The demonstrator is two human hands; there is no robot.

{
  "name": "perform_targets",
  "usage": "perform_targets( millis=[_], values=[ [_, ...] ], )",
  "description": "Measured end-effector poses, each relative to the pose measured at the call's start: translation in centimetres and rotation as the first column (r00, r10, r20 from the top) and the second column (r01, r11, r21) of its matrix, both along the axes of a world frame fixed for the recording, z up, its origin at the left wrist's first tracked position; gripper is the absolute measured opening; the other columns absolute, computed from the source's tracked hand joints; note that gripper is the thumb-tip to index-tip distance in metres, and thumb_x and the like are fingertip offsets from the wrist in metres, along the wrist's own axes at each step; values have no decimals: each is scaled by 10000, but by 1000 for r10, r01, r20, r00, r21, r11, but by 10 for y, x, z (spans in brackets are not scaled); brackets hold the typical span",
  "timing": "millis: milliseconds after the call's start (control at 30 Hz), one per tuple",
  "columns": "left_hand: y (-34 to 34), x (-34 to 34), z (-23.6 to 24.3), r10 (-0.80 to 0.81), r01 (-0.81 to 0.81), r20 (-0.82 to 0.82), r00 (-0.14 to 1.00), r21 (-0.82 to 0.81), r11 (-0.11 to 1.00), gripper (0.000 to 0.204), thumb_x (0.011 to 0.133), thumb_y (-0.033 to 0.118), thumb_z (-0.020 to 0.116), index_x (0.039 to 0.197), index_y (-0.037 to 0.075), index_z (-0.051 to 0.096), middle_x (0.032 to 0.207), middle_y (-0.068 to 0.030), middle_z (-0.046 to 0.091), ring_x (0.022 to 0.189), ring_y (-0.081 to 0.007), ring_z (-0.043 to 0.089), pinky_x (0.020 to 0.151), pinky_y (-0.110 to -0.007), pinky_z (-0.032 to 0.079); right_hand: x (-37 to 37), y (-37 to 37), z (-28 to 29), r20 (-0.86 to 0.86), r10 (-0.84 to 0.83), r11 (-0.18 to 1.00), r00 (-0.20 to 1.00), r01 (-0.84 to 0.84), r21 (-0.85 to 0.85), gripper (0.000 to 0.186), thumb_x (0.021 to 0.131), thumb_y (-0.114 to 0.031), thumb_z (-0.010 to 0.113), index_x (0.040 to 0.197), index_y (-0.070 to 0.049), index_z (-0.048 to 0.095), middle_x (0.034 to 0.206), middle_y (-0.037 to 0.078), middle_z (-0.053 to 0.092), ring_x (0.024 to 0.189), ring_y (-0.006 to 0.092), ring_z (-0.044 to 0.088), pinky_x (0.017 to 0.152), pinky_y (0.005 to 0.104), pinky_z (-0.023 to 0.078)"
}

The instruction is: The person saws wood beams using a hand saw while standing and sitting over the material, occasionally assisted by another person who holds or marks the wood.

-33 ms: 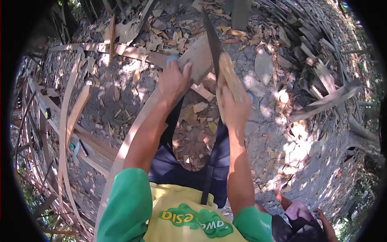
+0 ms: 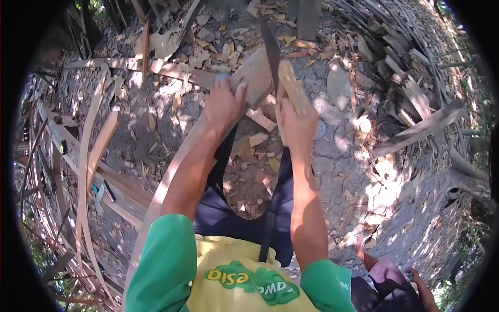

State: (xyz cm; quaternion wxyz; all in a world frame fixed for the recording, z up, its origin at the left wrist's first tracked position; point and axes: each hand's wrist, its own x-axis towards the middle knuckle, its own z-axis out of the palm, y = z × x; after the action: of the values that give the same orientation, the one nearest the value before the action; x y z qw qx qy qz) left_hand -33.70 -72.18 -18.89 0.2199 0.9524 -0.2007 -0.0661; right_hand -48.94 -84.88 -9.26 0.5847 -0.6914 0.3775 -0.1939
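My right hand [image 2: 300, 124] is closed around the pale wooden handle of a hand saw [image 2: 270, 47]. The saw's dark blade points away from me and lies against the far end of a long wooden plank [image 2: 256, 75]. My left hand [image 2: 222, 106] grips this plank near that end, thumb on top and fingers over its left edge. From there the plank runs back under my left forearm, along my left side. Whether the teeth are cutting into the wood cannot be made out.
Long wooden strips [image 2: 87, 151] and beams lie at the left. A split-wood pile [image 2: 410, 93] and a log [image 2: 418, 130] are at the right. Dry leaves and wood chips cover the ground. Another person [image 2: 390, 283] sits at the lower right.
My right hand and the saw have moved slightly away from me, uncovering a round grey object beside the right hand. My left hand and the plank have stayed in place.
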Motion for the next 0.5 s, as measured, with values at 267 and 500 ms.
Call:
perform_targets(
  millis=[267,500],
  values=[
    [43,-21,-1,-148,127,150,978,138,982,1074,787,628,739,1543,-13,324,1373,-219,538,1255,-409,537,1039,-534,429,-118,64,9,52,-95,991,994,89,100,384,905,-57,664,1279,25,657,1141,122,726,1025,160,665,925,331,514],
    [21,-18,16,-150,140,62,987,147,979,1070,789,577,763,1556,-7,299,1371,-206,536,1268,-387,526,1043,-524,440,-39,17,-3,49,-43,997,998,40,63,398,919,-21,613,1311,47,628,1123,164,739,1017,197,696,909,316,515]
  ],
)
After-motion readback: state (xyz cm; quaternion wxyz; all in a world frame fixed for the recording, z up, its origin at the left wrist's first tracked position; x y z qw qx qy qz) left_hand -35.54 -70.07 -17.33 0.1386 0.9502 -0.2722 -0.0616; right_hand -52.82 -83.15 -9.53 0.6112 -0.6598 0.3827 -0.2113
